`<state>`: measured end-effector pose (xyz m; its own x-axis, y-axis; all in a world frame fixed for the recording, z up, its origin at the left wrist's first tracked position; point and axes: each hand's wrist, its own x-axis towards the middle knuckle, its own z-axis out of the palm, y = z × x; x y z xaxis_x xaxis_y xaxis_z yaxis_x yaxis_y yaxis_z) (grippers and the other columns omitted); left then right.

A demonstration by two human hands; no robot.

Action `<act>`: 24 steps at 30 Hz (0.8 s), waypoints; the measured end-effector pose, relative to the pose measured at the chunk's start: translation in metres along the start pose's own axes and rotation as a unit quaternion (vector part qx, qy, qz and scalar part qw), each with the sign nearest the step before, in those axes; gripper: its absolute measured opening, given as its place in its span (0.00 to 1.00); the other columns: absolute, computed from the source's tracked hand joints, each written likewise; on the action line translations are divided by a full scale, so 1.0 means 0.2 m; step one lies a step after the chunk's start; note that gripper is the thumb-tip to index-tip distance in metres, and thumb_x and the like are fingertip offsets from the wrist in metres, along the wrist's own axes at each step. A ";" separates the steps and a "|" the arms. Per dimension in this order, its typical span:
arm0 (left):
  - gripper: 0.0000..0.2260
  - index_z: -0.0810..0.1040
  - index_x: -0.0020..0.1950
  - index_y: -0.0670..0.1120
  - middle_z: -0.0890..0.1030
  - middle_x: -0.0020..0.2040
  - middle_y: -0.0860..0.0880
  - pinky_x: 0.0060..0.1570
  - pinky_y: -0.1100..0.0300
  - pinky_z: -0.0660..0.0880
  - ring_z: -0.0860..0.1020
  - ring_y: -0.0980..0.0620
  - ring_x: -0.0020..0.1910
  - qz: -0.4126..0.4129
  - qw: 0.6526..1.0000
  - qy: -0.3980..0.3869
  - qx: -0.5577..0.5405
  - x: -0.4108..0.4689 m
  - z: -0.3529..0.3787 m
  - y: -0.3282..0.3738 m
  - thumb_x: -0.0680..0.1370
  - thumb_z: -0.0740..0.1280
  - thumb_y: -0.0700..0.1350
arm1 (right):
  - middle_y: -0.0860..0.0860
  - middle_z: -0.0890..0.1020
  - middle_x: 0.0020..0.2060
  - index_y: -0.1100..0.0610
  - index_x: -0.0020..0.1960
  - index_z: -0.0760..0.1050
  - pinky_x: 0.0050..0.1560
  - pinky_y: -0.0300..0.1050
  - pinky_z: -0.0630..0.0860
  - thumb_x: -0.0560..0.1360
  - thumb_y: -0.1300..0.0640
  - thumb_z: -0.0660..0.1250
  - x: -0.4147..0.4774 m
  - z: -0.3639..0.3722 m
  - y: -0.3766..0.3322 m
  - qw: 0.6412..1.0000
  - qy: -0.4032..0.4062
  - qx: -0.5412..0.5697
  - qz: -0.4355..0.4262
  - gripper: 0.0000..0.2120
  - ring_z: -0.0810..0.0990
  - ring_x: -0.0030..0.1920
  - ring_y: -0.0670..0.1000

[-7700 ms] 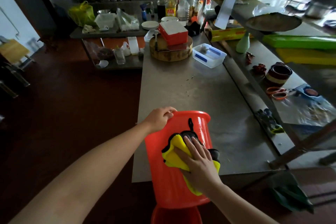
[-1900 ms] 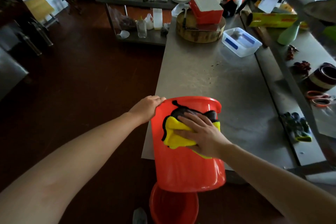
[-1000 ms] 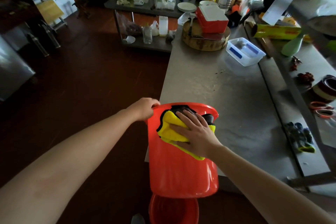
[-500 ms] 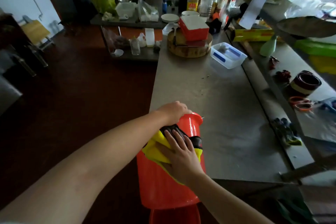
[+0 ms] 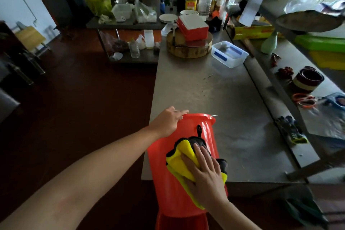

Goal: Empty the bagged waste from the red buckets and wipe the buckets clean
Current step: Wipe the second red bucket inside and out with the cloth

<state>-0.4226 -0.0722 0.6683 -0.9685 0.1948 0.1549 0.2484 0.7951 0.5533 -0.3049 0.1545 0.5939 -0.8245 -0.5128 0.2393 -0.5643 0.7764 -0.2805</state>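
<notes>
Left hand is holding the rim of the red bucket, its fingers closing over the rim's left edge. The bucket is tilting, mouth turned away from the person toward the desk, at the desk's near-left corner; whether it is touching the desk cannot be told. Directly below it a second red bucket is showing. A yellow-and-black cloth is lying on the upturned side wall. Right hand is pressing this cloth flat, fingers straight and slightly spread, gripping nothing. Farther along the desk, a round wooden chopping block is carrying a red box, and a clear plastic container is sitting to its right.
</notes>
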 end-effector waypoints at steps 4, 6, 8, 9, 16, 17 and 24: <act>0.18 0.76 0.71 0.41 0.80 0.59 0.44 0.65 0.56 0.72 0.77 0.45 0.59 0.041 0.998 0.046 0.004 -0.09 0.02 -0.07 0.82 0.61 0.33 | 0.53 0.56 0.81 0.38 0.78 0.61 0.71 0.61 0.68 0.76 0.34 0.58 0.09 -0.07 -0.02 0.998 -0.033 -0.048 0.035 0.31 0.58 0.80 0.60; 0.18 0.75 0.71 0.40 0.78 0.61 0.44 0.67 0.54 0.70 0.75 0.45 0.61 0.038 0.998 0.043 0.019 -0.11 0.02 -0.11 0.82 0.61 0.32 | 0.53 0.55 0.81 0.38 0.79 0.59 0.70 0.61 0.69 0.76 0.34 0.58 0.13 -0.07 -0.05 0.996 -0.057 -0.063 0.042 0.32 0.58 0.79 0.60; 0.17 0.76 0.69 0.40 0.78 0.62 0.45 0.68 0.55 0.68 0.74 0.46 0.63 0.028 0.999 0.032 0.028 -0.10 0.00 -0.13 0.81 0.61 0.33 | 0.54 0.58 0.81 0.39 0.79 0.60 0.68 0.62 0.71 0.75 0.34 0.60 0.16 -0.06 -0.09 0.994 -0.067 -0.079 0.040 0.33 0.61 0.78 0.62; 0.17 0.76 0.68 0.41 0.78 0.61 0.46 0.68 0.56 0.68 0.73 0.48 0.63 0.024 0.999 0.019 0.033 -0.09 -0.03 -0.15 0.80 0.61 0.33 | 0.54 0.59 0.81 0.39 0.78 0.61 0.67 0.63 0.71 0.75 0.33 0.60 0.18 -0.05 -0.12 0.993 -0.069 -0.084 0.039 0.33 0.62 0.78 0.63; 0.14 0.78 0.67 0.49 0.78 0.56 0.50 0.55 0.57 0.74 0.77 0.52 0.54 -0.043 0.993 -0.093 0.052 0.02 -0.22 -0.15 0.82 0.66 0.49 | 0.56 0.54 0.81 0.43 0.79 0.59 0.73 0.69 0.62 0.77 0.35 0.63 0.28 0.07 -0.27 0.990 -0.102 -0.097 0.009 0.35 0.53 0.80 0.65; 0.16 0.77 0.69 0.49 0.78 0.57 0.49 0.57 0.56 0.74 0.77 0.51 0.56 -0.044 0.993 -0.099 0.057 0.02 -0.22 -0.14 0.82 0.66 0.49 | 0.57 0.54 0.81 0.44 0.79 0.59 0.73 0.69 0.61 0.76 0.35 0.64 0.29 0.08 -0.28 0.990 -0.104 -0.099 0.006 0.35 0.53 0.80 0.65; 0.12 0.80 0.64 0.44 0.78 0.60 0.47 0.61 0.57 0.72 0.77 0.48 0.60 -0.075 0.992 -0.088 0.059 0.04 -0.22 -0.14 0.82 0.67 0.44 | 0.56 0.48 0.82 0.43 0.81 0.54 0.75 0.68 0.55 0.77 0.39 0.64 0.45 0.10 -0.29 0.989 -0.110 -0.098 -0.003 0.36 0.47 0.81 0.64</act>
<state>-0.4377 -0.1188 0.6902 -0.9847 0.1581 -0.0729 0.1079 0.8828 0.4573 -0.3481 0.0559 0.6135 -0.8223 -0.5684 0.0262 -0.5682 0.8180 -0.0897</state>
